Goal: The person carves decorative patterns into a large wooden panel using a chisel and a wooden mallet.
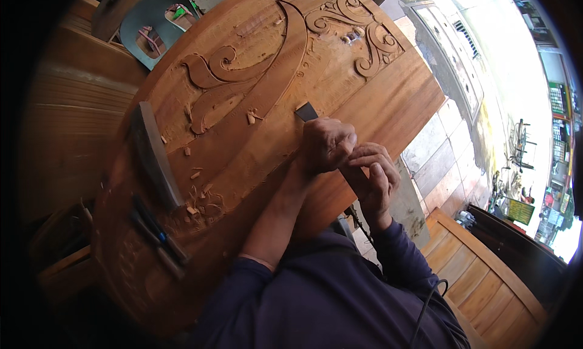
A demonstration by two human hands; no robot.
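Note:
My left hand point(328, 145) is closed in a fist round a chisel point(306, 111), whose wide flat metal blade sticks out past the knuckles. The blade's edge meets the carved wooden panel point(255, 160) on its bare, roughened part. Right behind the left fist, my right hand point(378, 174) has its fingers curled at the back end of the chisel. Most of the handle is hidden between the two hands. Raised scrolls and a curved leaf shape point(228, 66) stand out on the panel beyond the blade.
Wood shavings point(206, 209) are scattered over the panel. A long dark wooden bar point(155, 154) lies at its left, near several slim dark tools point(159, 236). A grey-green plastic stool point(152, 27) stands beyond the far left edge. Panelled wood point(486, 267) is at the right.

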